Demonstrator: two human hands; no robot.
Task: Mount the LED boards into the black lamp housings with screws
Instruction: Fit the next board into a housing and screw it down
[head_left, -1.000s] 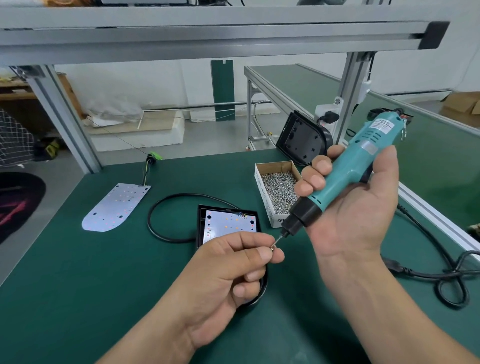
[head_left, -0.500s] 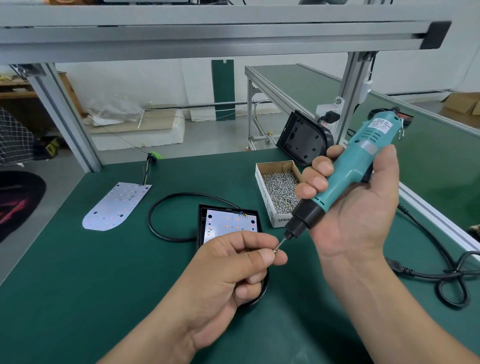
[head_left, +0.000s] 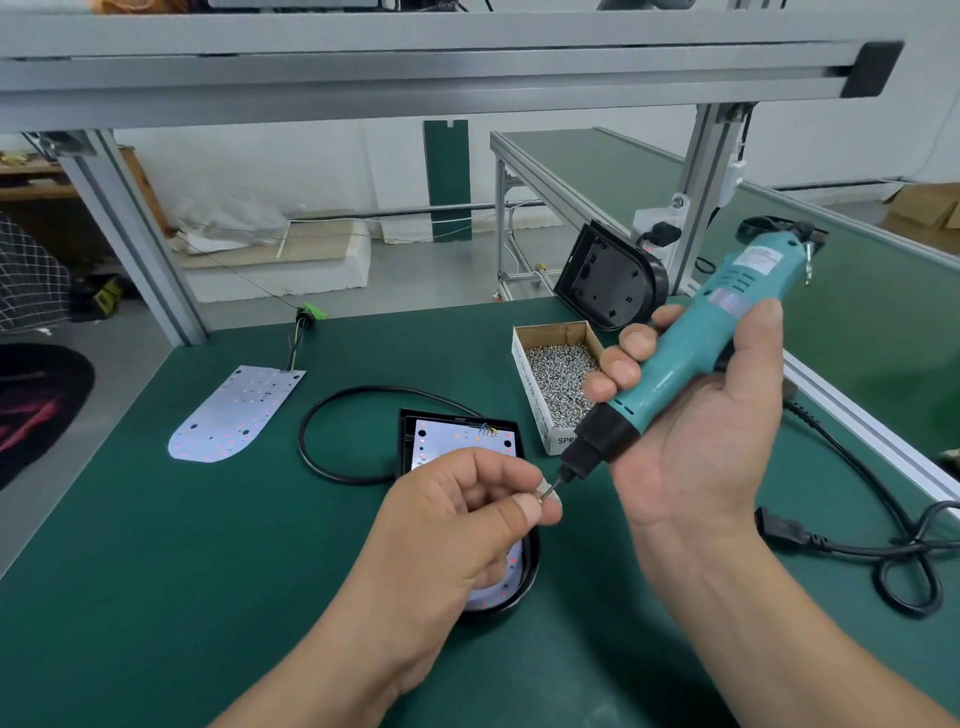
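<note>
A black lamp housing (head_left: 407, 441) lies flat on the green table with a white LED board (head_left: 457, 435) seated in it, partly hidden under my left hand. My left hand (head_left: 457, 525) pinches a small screw (head_left: 544, 496) between thumb and forefinger, right at the bit of the teal electric screwdriver (head_left: 691, 353). My right hand (head_left: 696, 415) grips that screwdriver, tilted with its tip down-left. A second LED board (head_left: 234, 413) lies loose at the left. Another black housing (head_left: 605, 283) leans upright at the back.
An open cardboard box of screws (head_left: 553, 364) stands just right of the housing. A black cable (head_left: 332, 415) loops left of the housing. The screwdriver's power cord (head_left: 893, 540) coils at the right. Aluminium frame posts (head_left: 130, 239) and a beam stand overhead.
My left hand has crept slightly toward the screwdriver tip with the screw. The screwdriver and right hand stay almost still.
</note>
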